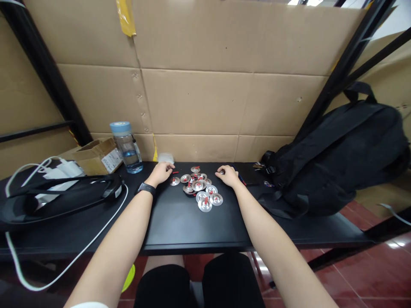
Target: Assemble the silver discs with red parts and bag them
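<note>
The black table (195, 233) has its straight front edge across the lower middle of the frame, above the person's knees. Between this edge and the metal discs (198, 185), a broad strip of smooth dark surface is showing. At the back, the cardboard wall (199, 102) rises just behind both hands and limits the room there. On the left of the frame, a clear bottle (130, 152) with blue lid and a cardboard box (98, 157) stand near this wall, and a white cable (96, 247) hangs in a loop over the front edge. On the right, a black backpack (346, 154) takes much of the side.

The discs lie in the centre of the frame, in a loose pile with some single ones around it. They are thin, round and shiny, like small cymbals with a raised middle, and many carry a red piece. The wall is brown, flat and creased; the backpack looks soft, of cloth.

Both forearms reach forward from the lower corners. The left hand (162, 172), with a dark wristband (147, 188), is bent with curled fingers at the left of the pile. The right hand (228, 175) is curled at its right, around something small and dark. Whether either hand pinches firmly, I cannot tell.
</note>
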Demonstrator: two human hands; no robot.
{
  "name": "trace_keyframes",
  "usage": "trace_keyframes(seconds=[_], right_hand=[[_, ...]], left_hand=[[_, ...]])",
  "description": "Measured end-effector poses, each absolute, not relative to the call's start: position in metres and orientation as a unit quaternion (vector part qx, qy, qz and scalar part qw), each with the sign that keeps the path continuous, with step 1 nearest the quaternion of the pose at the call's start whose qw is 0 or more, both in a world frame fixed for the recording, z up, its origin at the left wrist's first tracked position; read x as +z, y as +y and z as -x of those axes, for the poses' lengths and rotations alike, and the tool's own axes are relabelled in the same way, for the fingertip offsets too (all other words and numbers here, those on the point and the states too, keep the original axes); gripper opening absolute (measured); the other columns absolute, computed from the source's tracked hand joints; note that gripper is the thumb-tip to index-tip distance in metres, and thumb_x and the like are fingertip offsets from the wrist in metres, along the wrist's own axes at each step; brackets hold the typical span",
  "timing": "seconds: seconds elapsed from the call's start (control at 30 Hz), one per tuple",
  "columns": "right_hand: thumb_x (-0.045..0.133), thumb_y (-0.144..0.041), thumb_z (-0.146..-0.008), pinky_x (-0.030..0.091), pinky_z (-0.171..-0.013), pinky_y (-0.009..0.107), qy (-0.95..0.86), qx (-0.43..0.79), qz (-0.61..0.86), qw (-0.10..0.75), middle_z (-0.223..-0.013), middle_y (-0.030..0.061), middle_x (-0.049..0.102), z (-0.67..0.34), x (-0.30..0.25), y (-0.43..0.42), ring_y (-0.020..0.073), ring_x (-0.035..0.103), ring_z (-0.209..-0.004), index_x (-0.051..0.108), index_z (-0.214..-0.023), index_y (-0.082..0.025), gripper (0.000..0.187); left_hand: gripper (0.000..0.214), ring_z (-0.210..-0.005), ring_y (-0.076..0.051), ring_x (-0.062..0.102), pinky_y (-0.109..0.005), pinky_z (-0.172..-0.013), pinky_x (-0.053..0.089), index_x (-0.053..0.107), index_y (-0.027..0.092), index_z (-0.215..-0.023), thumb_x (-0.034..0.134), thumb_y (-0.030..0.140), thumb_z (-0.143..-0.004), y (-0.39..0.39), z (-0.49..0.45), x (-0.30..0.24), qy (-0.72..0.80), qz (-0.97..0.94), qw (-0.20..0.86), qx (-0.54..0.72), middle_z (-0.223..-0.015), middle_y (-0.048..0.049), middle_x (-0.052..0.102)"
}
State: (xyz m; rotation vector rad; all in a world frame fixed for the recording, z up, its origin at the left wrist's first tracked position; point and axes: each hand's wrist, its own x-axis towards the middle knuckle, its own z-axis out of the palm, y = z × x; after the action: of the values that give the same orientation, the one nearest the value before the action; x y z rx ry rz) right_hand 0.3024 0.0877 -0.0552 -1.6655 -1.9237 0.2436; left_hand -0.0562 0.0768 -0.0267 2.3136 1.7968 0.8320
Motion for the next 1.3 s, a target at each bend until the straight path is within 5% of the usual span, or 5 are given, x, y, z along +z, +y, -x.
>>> trace_keyframes(seconds=[0.47, 1.03, 1.3], right_hand=[[0.072, -0.029, -0.082, 0.044, -0.096, 0.04, -0.737, 0.11, 0.609, 0.274, -0.118, 0.0018, 0.072, -0.302, -0.053, 0.092, 0.0253, 0.061, -0.115, 0.075, -0.094, -0.028, 0.012], [0.071, -0.027, -0.083, 0.046, -0.095, 0.037, -0.744, 0.111, 0.611, 0.247, -0.119, 0.003, 0.071, -0.299, -0.045, 0.087, 0.0235, 0.062, -0.115, 0.073, -0.098, -0.027, 0.015], [0.065, -0.025, -0.087, 0.043, -0.098, 0.044, -0.752, 0.143, 0.594, 0.246, -0.126, 0.0019, 0.07, -0.291, -0.038, 0.077, 0.0258, 0.061, -0.119, 0.072, -0.103, -0.028, 0.018]], left_hand=[[0.043, -0.132, -0.027, 0.054, -0.043, -0.109, 0.045, 0.064, 0.027, -0.132, 0.048, 0.043, -0.095, 0.065, 0.013, -0.034, 0.547, -0.819, 0.081, 0.151, -0.144, -0.0085, 0.057], [0.042, -0.132, -0.026, 0.054, -0.042, -0.108, 0.045, 0.064, 0.028, -0.133, 0.048, 0.039, -0.095, 0.064, 0.01, -0.032, 0.555, -0.818, 0.071, 0.137, -0.144, -0.0076, 0.058], [0.044, -0.134, -0.027, 0.053, -0.044, -0.108, 0.045, 0.062, 0.027, -0.135, 0.045, 0.039, -0.096, 0.061, 0.008, -0.029, 0.56, -0.817, 0.067, 0.123, -0.146, -0.0083, 0.055]])
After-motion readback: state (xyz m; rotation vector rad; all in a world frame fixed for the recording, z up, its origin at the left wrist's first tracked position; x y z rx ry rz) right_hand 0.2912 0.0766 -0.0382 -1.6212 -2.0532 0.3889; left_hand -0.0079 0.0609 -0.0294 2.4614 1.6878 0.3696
